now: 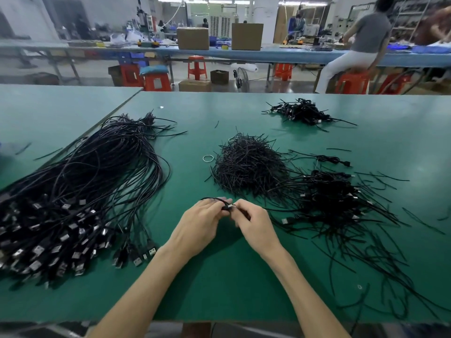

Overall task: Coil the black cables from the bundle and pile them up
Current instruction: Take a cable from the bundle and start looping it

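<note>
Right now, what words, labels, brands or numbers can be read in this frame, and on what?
No text can be read.
Sticker on the red stool: too blurred.
Cardboard boxes: no legible print.
Cable plugs: markings too small to tell.

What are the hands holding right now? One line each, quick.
Left hand: closed, fingers curled round a black cable.
Right hand: closed, pinching the same black cable.
</note>
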